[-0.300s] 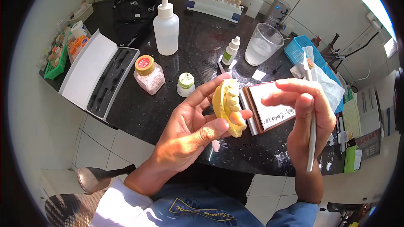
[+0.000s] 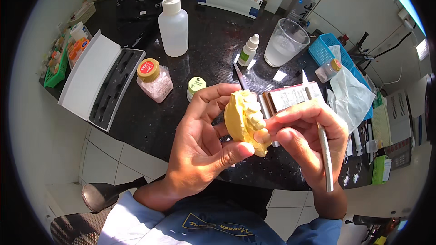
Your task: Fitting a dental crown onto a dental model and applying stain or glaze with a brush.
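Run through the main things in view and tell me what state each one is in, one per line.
Left hand: holding the yellow dental model
Yellow dental model: held up, teeth toward the right
Right hand: holding the slim tool
Slim tool: held, handle end toward the person
Tall nozzle bottle: upright
Pink-filled jar: upright, lid on
Green-lidded jar: closed
Dropper bottle: upright, capped
Drinking glass: upright, partly filled
Long case: open

The left grip [image 2: 195,152] hides part of the yellow dental cast [image 2: 240,120] — the right grip [image 2: 309,152], part of the paper-topped block [image 2: 291,97].
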Available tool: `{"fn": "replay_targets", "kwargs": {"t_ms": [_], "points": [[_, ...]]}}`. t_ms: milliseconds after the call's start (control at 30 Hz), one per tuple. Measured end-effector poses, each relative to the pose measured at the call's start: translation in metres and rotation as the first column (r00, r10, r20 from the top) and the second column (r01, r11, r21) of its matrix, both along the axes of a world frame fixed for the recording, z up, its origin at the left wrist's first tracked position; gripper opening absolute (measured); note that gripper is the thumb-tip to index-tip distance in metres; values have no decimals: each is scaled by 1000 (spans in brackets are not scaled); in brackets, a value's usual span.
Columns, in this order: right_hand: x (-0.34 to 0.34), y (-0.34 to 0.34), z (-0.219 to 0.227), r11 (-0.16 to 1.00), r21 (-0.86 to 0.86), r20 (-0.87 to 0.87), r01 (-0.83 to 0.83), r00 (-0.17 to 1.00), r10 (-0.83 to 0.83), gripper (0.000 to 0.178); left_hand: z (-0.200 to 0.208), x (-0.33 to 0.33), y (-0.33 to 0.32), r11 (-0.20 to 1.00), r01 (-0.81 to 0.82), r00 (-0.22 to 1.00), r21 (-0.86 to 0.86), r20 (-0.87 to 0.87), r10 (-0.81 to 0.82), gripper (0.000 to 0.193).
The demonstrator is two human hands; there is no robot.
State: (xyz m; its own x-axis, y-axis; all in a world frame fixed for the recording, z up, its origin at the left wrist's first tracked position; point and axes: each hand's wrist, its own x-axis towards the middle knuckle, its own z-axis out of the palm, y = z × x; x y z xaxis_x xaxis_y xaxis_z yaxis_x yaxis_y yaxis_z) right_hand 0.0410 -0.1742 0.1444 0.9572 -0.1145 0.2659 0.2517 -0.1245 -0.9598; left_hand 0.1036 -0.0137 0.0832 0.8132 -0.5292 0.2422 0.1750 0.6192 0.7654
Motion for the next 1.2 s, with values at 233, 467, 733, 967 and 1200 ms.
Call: {"fn": "replay_targets", "kwargs": {"t_ms": [233, 467, 733, 967, 1200], "points": [[2, -2, -4, 998, -20, 26, -67, 997, 67, 12, 0, -1, 1, 999, -20, 1000, 31, 10, 20, 82], [0, -1, 1, 997, -40, -48, -64, 997, 62, 9, 5, 0, 3, 995, 99, 995, -28, -25, -100, 74], [1, -4, -1, 997, -36, -50, -66, 997, 65, 13, 4, -1, 3, 995, 97, 995, -30, -25, -98, 75], [0, 1, 4, 999, 7, -141, -46, 989, 47, 12, 3, -4, -1, 999, 30, 999, 12, -25, -30, 78], [-1, 1, 2, 999, 28, -135, -42, 990, 45, 12, 3, -4, -2, 998, -28, 999, 54, -20, 29, 84]]}}
